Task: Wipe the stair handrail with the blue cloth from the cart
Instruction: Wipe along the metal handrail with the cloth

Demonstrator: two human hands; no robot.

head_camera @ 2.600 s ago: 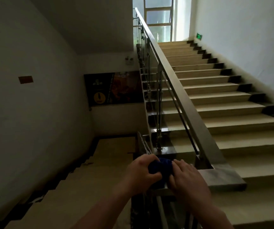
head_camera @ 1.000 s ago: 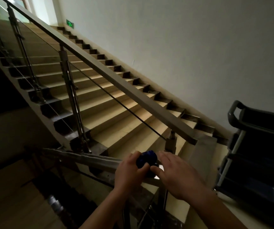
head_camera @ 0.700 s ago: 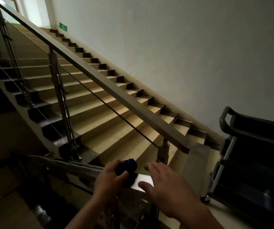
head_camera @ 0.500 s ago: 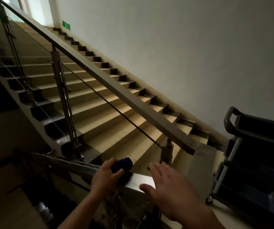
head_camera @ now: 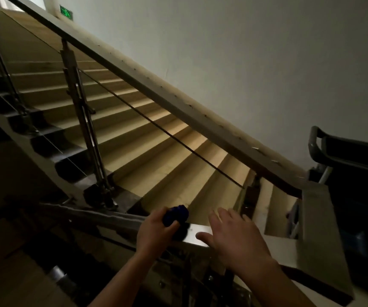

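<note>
The metal stair handrail [head_camera: 121, 63] slopes down from upper left to a flat corner piece [head_camera: 318, 222], then continues as a horizontal rail [head_camera: 103, 218] toward the lower left. My left hand [head_camera: 154, 231] is shut on a bunched dark blue cloth [head_camera: 175, 214] and presses it onto the horizontal rail. My right hand [head_camera: 234, 238] is open, fingers spread, palm down over the rail just right of the cloth. The dark cart [head_camera: 353, 165] stands at the right edge.
Beige stairs [head_camera: 156, 151] rise behind the railing toward the upper left. Steel posts [head_camera: 83, 120] and thin cables hold the rail. A white wall [head_camera: 245, 52] flanks the stairs, with a green exit sign [head_camera: 66, 12]. A lower flight drops away at bottom left.
The view has swung from looking up the stairs toward the right and closer. My left hand keeps the cloth on the rail, shifted slightly left; my right hand has come off the cloth and spread open.
</note>
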